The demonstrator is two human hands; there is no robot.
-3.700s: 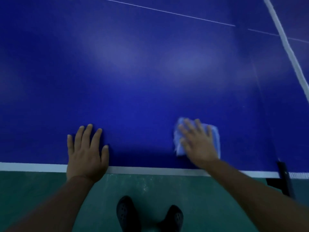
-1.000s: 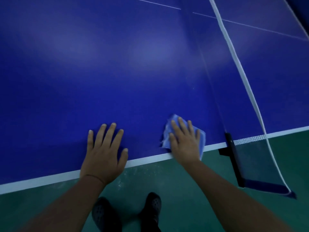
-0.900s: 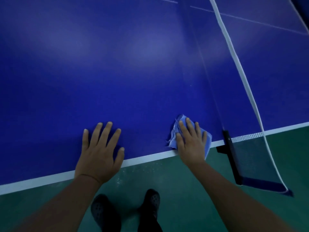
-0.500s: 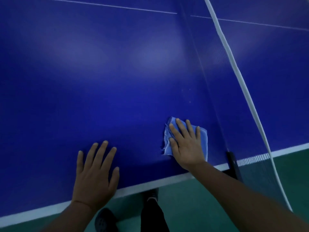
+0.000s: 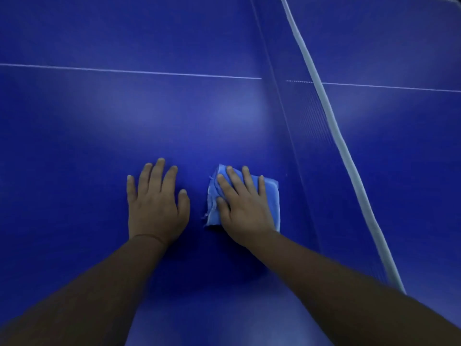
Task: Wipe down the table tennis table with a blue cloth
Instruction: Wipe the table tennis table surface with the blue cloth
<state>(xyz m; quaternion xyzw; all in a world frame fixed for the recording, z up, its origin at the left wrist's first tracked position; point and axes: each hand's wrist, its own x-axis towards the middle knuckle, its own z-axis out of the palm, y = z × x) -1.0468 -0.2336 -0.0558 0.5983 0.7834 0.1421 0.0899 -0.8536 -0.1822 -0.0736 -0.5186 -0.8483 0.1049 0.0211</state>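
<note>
Dim; soft glare patches on table (image 5: pixel 74 146); edges blurred.

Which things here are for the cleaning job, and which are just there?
For the job:
blue cloth
right hand, pressing flat on the cloth
left hand, flat on the table
table

Just there:
net

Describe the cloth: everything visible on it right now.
The blue cloth is a light blue woven rag, paler than the table tennis table beneath it. It looks folded into a rough square, with stacked layers and frayed, whitish threads along its left edge. It lies flat on the surface, left of the net, not touching it. The right hand presses on it with straight fingers, covering its middle.
</note>
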